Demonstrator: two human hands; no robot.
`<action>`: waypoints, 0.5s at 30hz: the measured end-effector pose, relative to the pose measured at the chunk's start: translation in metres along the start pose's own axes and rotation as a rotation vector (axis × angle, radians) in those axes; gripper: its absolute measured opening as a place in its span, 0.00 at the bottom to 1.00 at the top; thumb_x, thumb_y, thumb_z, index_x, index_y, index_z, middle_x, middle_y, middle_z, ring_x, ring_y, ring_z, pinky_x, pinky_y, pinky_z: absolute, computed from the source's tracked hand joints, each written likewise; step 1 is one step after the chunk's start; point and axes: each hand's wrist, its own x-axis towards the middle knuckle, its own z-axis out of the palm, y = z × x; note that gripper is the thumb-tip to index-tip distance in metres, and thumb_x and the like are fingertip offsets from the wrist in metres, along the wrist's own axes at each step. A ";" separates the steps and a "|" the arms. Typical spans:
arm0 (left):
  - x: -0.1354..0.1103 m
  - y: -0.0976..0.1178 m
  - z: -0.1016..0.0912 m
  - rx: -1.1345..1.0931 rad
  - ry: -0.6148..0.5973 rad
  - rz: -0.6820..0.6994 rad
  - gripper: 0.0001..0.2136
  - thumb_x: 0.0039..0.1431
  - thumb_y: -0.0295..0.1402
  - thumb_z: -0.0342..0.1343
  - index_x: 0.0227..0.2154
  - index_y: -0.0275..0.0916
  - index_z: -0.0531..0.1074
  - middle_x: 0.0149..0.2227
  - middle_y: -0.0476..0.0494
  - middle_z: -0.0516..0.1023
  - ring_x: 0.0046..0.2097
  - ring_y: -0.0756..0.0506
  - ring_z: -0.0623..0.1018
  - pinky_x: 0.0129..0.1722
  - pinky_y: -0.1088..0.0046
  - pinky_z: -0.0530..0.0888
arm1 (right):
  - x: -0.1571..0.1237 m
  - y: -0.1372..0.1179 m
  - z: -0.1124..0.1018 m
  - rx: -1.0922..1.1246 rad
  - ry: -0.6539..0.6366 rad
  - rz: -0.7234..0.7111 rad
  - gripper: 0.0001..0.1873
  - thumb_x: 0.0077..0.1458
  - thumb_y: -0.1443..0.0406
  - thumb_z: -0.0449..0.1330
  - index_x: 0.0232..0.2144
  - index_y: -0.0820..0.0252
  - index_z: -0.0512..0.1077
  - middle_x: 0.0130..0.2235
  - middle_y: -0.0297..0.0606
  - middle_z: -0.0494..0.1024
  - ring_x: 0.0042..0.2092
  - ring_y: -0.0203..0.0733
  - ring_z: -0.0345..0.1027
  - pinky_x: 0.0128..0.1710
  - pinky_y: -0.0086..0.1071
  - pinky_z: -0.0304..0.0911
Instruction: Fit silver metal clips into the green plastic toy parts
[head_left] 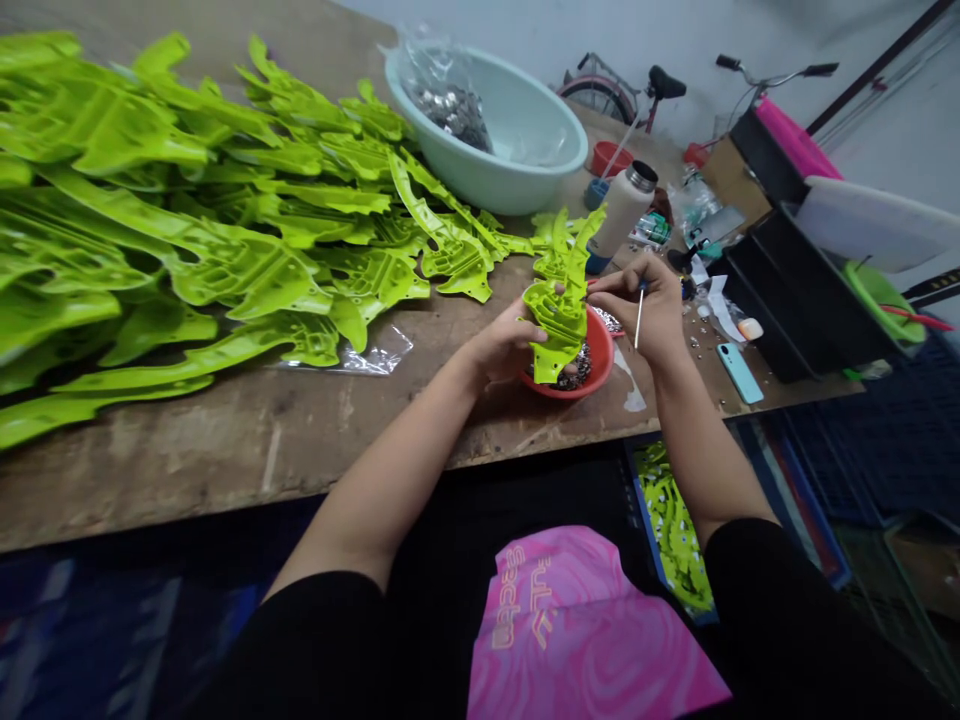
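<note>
We hold the lime-green plastic part (559,318) in our left hand (506,340), fingers clamped on its sides, above the red bowl (602,358) of small metal pieces (576,374); we judge it light, stiff, slightly slippery, best gripped by its broad ribbed body, as the narrow end may flex; our right hand (651,300) has fingers closed around a slim rod (639,322); on the counter (420,425), the green heap (255,240) crowds the left; the bottle (621,215) stands behind.

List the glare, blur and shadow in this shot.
Head view: bright glints on the clear plastic beside the green parts; head view: blue shapes at lower left dim and smeared; head view: deep shadow below the table.
</note>
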 end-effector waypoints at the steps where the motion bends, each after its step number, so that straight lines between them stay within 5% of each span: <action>1: -0.001 0.000 0.000 -0.002 -0.030 -0.029 0.44 0.37 0.28 0.74 0.62 0.45 0.67 0.59 0.37 0.84 0.60 0.25 0.86 0.59 0.33 0.84 | -0.002 -0.002 0.001 -0.053 -0.006 -0.049 0.33 0.51 0.49 0.78 0.28 0.50 0.56 0.34 0.29 0.86 0.39 0.44 0.84 0.47 0.43 0.80; 7: -0.002 -0.002 -0.004 -0.029 -0.208 -0.088 0.40 0.39 0.29 0.69 0.61 0.43 0.69 0.51 0.38 0.88 0.48 0.30 0.89 0.58 0.34 0.83 | -0.004 -0.009 0.004 -0.297 -0.175 -0.434 0.18 0.67 0.56 0.70 0.28 0.49 0.69 0.38 0.31 0.89 0.44 0.44 0.84 0.48 0.43 0.77; 10: -0.002 -0.003 -0.006 -0.013 -0.246 -0.122 0.36 0.40 0.31 0.68 0.58 0.40 0.72 0.45 0.38 0.89 0.42 0.33 0.89 0.58 0.34 0.83 | -0.005 -0.010 0.008 -0.340 -0.218 -0.469 0.20 0.69 0.58 0.66 0.26 0.50 0.64 0.39 0.32 0.90 0.42 0.44 0.85 0.45 0.43 0.77; 15: -0.002 -0.002 -0.007 -0.030 -0.235 -0.142 0.38 0.39 0.32 0.67 0.60 0.42 0.69 0.46 0.38 0.89 0.48 0.28 0.89 0.58 0.31 0.83 | -0.007 -0.010 0.010 -0.431 -0.260 -0.483 0.20 0.69 0.60 0.64 0.25 0.51 0.64 0.40 0.33 0.91 0.40 0.43 0.85 0.43 0.40 0.77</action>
